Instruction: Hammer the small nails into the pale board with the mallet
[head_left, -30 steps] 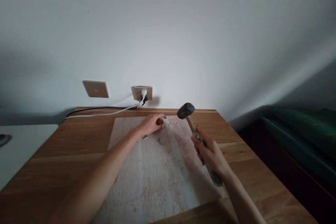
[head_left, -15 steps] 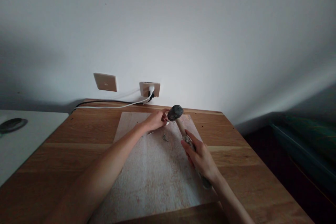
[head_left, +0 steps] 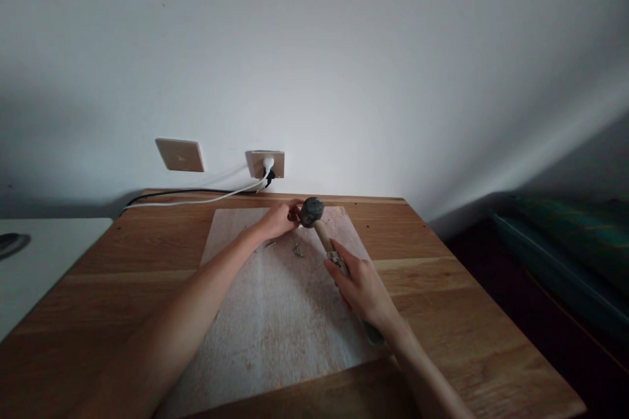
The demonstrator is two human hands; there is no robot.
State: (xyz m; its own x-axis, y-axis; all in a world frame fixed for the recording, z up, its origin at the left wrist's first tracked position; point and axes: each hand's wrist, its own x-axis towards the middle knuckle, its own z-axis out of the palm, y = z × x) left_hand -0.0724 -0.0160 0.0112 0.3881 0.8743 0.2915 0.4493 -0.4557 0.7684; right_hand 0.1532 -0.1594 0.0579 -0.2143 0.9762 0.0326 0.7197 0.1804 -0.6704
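Note:
My right hand (head_left: 361, 288) is wrapped round the wooden handle of a hammer (head_left: 318, 225). The dark hammer head sits low over the far end of a pale board (head_left: 280, 314) on the wooden table (head_left: 98, 288). My left hand (head_left: 279, 218) reaches across the board with its fingers pinched together right beside the hammer head. Whatever the fingers pinch is too small to make out. A few small metal pieces (head_left: 297, 249) lie loose on the board just in front of that hand.
A switch plate (head_left: 179, 154) and a wall socket (head_left: 265, 163) with plugs sit on the white wall behind the table. White and black cables (head_left: 196, 199) run along the table's far edge. A white surface (head_left: 44, 262) adjoins on the left, dark green furniture (head_left: 565, 242) on the right.
The hammer head has come down and leftward, from raised above the board to right beside my left fingertips. My left hand has stayed pinched at the board's far end.

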